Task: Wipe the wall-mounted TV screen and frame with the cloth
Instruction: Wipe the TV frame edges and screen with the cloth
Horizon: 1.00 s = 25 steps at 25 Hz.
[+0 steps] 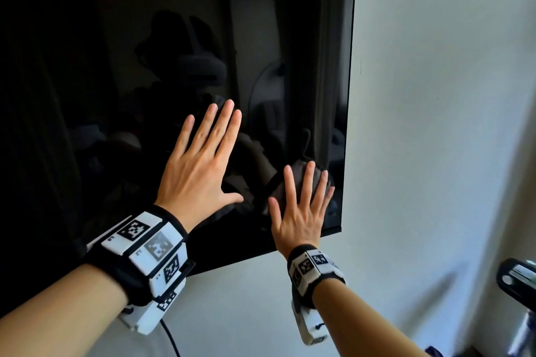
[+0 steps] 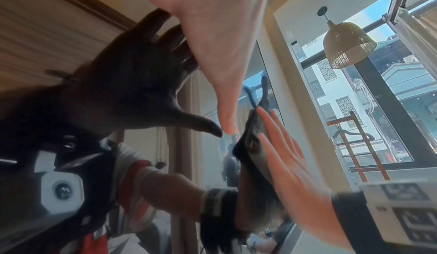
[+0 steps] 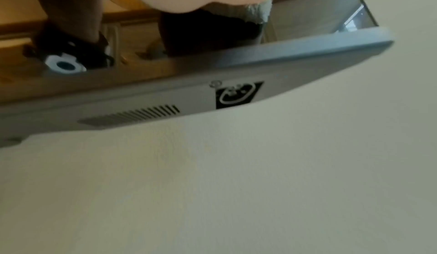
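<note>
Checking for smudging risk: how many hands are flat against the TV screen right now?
2. The left hand is spread bare on the screen; the right hand presses the cloth near the lower right corner.

The big flat black TV screen hangs on the white wall, shiny like a mirror. Its thin dark frame runs around the edge. A small dark soft cloth lies flat against the glass near the bottom right corner.
</note>
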### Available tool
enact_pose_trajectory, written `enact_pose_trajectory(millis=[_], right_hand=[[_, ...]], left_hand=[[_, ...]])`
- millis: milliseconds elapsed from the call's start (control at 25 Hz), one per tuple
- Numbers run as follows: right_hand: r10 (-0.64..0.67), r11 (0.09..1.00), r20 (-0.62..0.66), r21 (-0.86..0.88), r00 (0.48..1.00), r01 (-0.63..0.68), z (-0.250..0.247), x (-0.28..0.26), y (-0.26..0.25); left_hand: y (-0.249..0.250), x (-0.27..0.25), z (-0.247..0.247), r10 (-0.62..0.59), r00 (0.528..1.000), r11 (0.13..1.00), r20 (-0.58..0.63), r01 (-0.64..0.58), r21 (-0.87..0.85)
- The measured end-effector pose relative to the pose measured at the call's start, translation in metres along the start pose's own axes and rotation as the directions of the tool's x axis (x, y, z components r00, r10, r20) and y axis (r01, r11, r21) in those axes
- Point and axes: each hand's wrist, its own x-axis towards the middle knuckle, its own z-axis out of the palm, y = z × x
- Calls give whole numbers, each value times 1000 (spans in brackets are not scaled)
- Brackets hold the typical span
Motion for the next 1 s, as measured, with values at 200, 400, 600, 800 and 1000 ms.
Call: enact_pose_trajectory(millis=[200,400,600,800,1000], right_hand=[[82,987,-155,146,984,-59,-37,123,-56],[-4,998,-133,64,991,12,-26,97,-70],[-55,997,-25,48,998,56,-1,10,-61],[56,987,-169,159,984,-29,-48,150,-141],[25,996,-128,92,991,-13,-31,104,-150]], left_hand=[[-6,2,0,15,1000,1000,-4,-15,7],[-23,0,-6,-24,999,999,-38,23,-22],[-38,-11,-8,-2,1000,1000,-11,2,3],[-58,-11,-13,-39,999,999,-37,38,-27],[-79,-17,-20,-47,998,999,-43,46,-29]])
